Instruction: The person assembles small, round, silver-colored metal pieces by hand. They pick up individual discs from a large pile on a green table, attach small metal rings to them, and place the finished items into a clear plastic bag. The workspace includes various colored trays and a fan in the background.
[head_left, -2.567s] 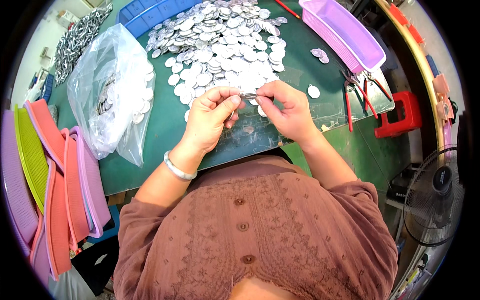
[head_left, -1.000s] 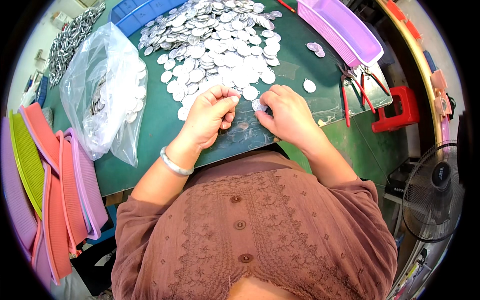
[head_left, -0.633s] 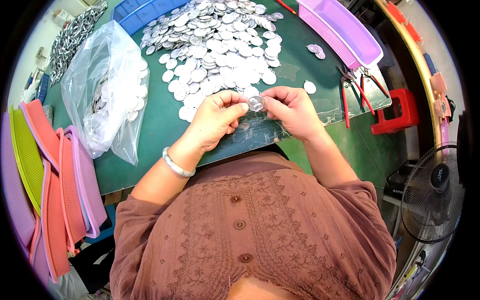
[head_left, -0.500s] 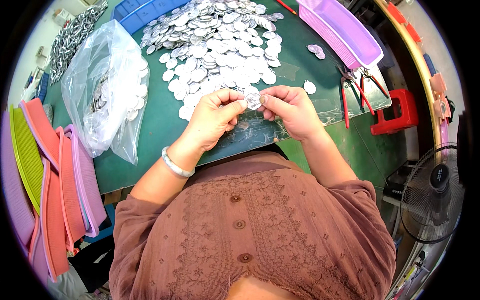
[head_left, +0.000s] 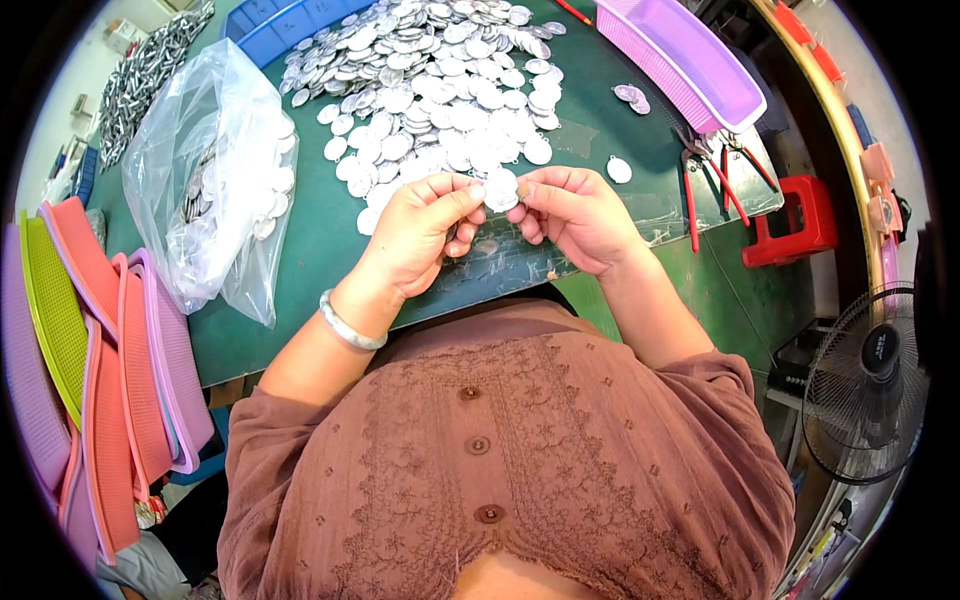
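Between my two hands, over the near edge of the green table, is a round silver medal (head_left: 501, 190). My left hand (head_left: 425, 228) pinches its left side between thumb and forefinger, the other fingers curled in. On the other side, my right hand (head_left: 578, 215) grips the medal's right edge with thumb and fingertips. Just beyond my hands spreads a large heap of similar silver medals (head_left: 440, 105), many with a small loop at the rim. A single medal (head_left: 619, 170) lies apart to the right, and a few more medals (head_left: 632, 98) lie farther back.
A clear plastic bag (head_left: 215, 190) with medals lies left on the green table (head_left: 310, 270). Behind stand a blue bin (head_left: 285, 28) and a purple basket (head_left: 690, 65). Red-handled pliers (head_left: 690, 200) rest at the right edge, near a red stool (head_left: 795, 222). Stacked baskets (head_left: 100, 370) stand left.
The medal between my hands has been turned and raised slightly; its bright, paler face now shows. My fingers have shifted a little on its edges.
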